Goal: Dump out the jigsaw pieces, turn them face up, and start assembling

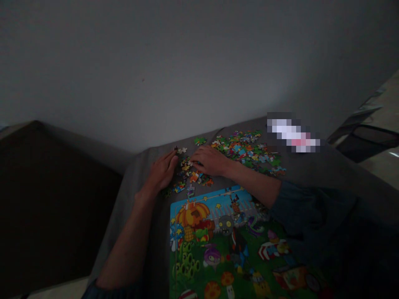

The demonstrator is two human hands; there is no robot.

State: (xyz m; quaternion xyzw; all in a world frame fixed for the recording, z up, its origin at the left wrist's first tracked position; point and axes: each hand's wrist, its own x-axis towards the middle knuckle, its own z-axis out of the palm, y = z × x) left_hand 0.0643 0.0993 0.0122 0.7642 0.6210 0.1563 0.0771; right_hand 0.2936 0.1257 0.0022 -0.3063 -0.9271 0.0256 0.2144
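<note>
My left hand (163, 170) rests on the grey cloth at the left edge of a small group of loose jigsaw pieces (195, 177), its fingers stretched out and holding nothing. Over the same group, my right hand (210, 161) reaches in from the right with its fingers bent, and its fingertips close on a pale puzzle piece (190, 163). Nearer to me lies a puzzle board (215, 216) with a printed cartoon scene of a pumpkin, a zombie and plants. My right forearm and sleeve cover part of its right side.
A larger heap of puzzle pieces (246, 149) spreads beyond my right wrist. A blurred-out bright object (293, 135) lies at the far right of the cloth-covered surface (137, 166). A plain wall (187, 74) rises behind, and a dark block-shaped thing (46, 199) stands on the left.
</note>
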